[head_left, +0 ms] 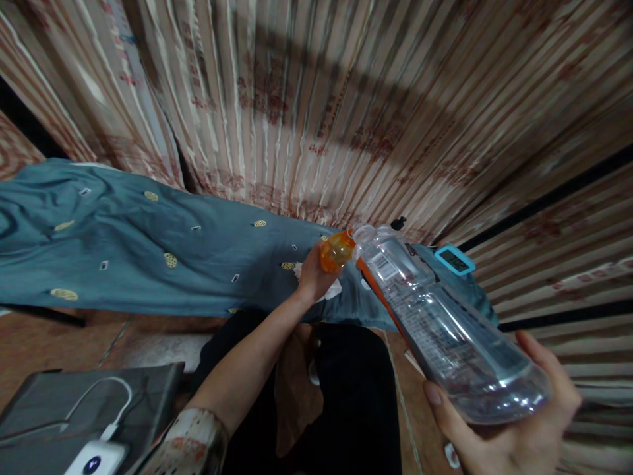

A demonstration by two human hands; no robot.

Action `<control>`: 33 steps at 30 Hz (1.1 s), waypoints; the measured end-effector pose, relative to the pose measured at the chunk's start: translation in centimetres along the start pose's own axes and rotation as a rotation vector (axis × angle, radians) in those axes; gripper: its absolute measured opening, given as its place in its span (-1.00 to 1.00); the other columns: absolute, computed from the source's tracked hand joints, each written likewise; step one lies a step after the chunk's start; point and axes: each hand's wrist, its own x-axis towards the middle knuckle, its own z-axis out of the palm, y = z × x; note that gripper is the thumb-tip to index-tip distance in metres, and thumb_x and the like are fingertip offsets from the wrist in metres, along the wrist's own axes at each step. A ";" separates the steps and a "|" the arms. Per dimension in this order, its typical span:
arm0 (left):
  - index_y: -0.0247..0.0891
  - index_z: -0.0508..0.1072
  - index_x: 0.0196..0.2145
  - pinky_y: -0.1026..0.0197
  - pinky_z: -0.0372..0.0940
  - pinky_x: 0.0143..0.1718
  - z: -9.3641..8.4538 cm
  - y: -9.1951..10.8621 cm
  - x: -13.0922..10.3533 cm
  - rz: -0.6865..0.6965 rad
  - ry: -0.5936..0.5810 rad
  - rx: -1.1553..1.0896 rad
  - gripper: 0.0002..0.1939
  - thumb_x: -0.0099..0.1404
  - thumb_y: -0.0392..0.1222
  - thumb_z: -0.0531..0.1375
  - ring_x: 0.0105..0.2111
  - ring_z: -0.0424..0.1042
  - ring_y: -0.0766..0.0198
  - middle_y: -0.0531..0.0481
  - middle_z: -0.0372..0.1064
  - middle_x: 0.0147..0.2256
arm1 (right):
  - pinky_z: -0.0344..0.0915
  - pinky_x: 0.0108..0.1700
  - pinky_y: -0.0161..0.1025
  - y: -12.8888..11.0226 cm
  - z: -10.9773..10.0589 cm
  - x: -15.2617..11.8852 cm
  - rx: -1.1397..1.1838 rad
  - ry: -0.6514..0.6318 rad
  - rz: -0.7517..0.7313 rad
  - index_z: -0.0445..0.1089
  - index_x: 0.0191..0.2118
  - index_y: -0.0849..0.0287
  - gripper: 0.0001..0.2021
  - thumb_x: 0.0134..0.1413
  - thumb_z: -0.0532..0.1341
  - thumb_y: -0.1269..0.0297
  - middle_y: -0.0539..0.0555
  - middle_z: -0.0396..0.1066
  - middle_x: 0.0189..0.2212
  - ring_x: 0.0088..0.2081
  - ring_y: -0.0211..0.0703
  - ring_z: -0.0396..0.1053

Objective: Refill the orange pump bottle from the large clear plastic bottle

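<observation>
My right hand [524,422] is wrapped round the base of a large clear plastic bottle [445,323] with a printed label. The bottle is tilted, its neck pointing up and to the left. My left hand [316,274] holds a small orange translucent container [337,252], whose rim meets the mouth of the bottle. Whether any liquid passes between them cannot be made out. A crumpled white tissue [332,289] lies under my left hand on the teal patterned cloth [208,244].
A blue-framed digital display [454,260] sits at the cloth's right end, with a small black object [398,223] near it. Pleated curtains [316,112] hang behind. At lower left, a white device [96,458] with a cable rests on a grey surface [44,402].
</observation>
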 end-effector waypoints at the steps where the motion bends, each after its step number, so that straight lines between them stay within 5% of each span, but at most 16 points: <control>1: -0.16 0.43 -0.21 0.07 0.44 -0.06 0.0 0.1 0.0 -0.005 -0.004 0.001 -0.55 -0.03 -0.45 0.44 -0.13 0.58 0.05 0.02 0.55 -0.22 | 0.26 0.05 -0.03 0.0 0.0 0.0 0.000 -0.002 -0.001 -0.03 0.51 0.13 0.14 -0.08 0.51 -0.12 0.25 0.19 0.15 0.02 0.09 0.31; 22: -0.14 0.43 -0.22 0.03 0.46 -0.05 -0.1 -0.1 0.0 0.022 -0.014 0.013 -0.60 0.01 -0.39 0.42 -0.15 0.57 0.06 0.02 0.52 -0.25 | 0.20 0.15 0.13 0.4 0.3 -0.3 0.067 0.007 0.084 0.01 0.50 0.08 0.16 -0.17 0.54 -0.11 0.30 0.15 0.24 0.09 0.20 0.28; 33: -0.18 0.43 -0.19 0.03 0.45 -0.06 -0.1 -0.2 0.0 0.036 -0.011 0.011 -0.62 0.03 -0.33 0.42 -0.17 0.57 0.08 -0.01 0.55 -0.23 | 0.20 0.13 0.05 0.2 0.1 -0.1 0.053 -0.003 0.037 -0.02 0.50 0.09 0.14 -0.11 0.52 -0.08 0.24 0.17 0.16 0.05 0.12 0.28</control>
